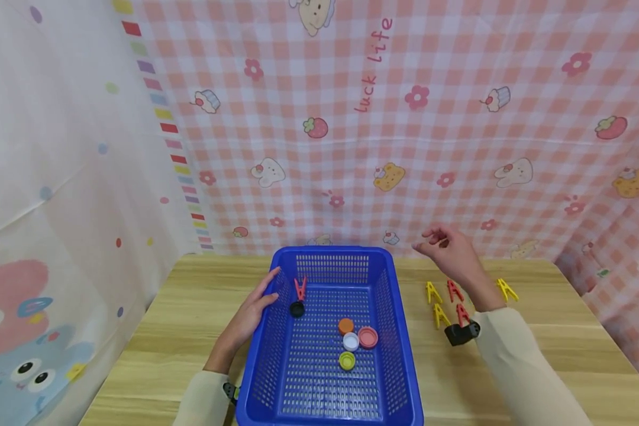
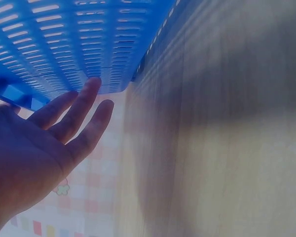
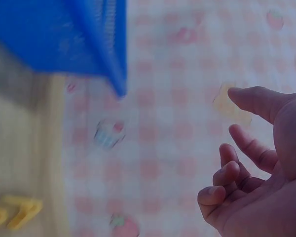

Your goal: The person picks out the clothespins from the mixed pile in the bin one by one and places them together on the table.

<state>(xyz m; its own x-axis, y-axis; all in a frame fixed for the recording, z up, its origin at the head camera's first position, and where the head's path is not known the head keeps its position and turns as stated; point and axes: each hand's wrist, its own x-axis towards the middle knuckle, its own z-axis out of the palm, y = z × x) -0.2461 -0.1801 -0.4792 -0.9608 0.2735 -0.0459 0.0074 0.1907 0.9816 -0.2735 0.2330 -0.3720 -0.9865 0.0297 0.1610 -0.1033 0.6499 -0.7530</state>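
My left hand (image 1: 251, 312) lies against the left side of a blue plastic basket (image 1: 402, 331). In the left wrist view its fingers (image 2: 84, 106) stretch loosely along the slotted outer wall. To the right of the basket, my right hand (image 1: 454, 251) is raised above the table. The right wrist view shows its fingers loosely bent, with nothing held. Inside the basket are a red clothespin (image 1: 300, 289), a black cap (image 1: 296, 309), an orange cap (image 1: 346, 326), a white cap (image 1: 351, 341), a pink cap (image 1: 368, 338) and a yellow cap (image 1: 347, 361).
On the wooden table (image 1: 543, 355), below the right hand, lie yellow clothespins (image 1: 439, 316) and red clothespins (image 1: 455, 290). Another yellow clothespin (image 1: 507, 290) lies beyond the forearm. A checked cloth (image 1: 351, 148) hangs behind the table, and a white printed cloth (image 1: 74, 177) on the left.
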